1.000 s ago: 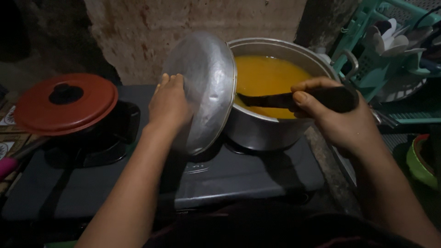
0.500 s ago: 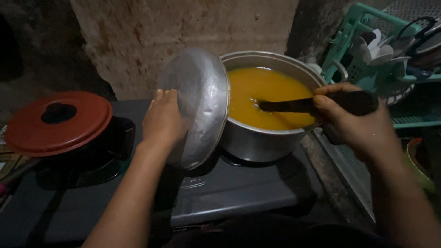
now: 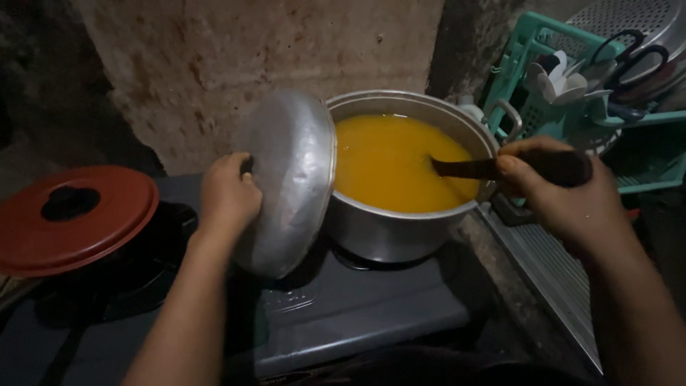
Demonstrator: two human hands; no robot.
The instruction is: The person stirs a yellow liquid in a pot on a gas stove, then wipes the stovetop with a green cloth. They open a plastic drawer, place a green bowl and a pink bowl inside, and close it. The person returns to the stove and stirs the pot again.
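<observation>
To my left stood a dark pot under a round red lid with a black knob (image 3: pixel 75 218), on the far burner of the grey two-burner gas stove (image 3: pixel 357 314). A teal plastic dish rack (image 3: pixel 543 93) crowded the right edge, with black-handled scissors (image 3: pixel 632 53) and pale utensils stuck in it, just beside the big round aluminium pot (image 3: pixel 400 229). A rough, stained plaster wall (image 3: pixel 250 64) closed off the back. The domed aluminium lid (image 3: pixel 293 179) stood on edge between my left hand and the pot, blocking my view of the pot's left wall.

Compared with half a second earlier, the view had moved closer and the lid sat a little more upright against the rim; my right hand had drawn slightly back toward the right rim, the spoon still in the liquid.

My left hand (image 3: pixel 229 196) had its grip closed on the lid, fingers curled over the dark knob on its outer face, holding the lid tilted with its lower edge near the stove top. My right hand (image 3: pixel 564 196) had its grip wrapped tight round the dark-handled spoon (image 3: pixel 471 169), whose end dipped into the opaque yellow-orange liquid (image 3: pixel 393 161) filling the pot on the right burner.
</observation>
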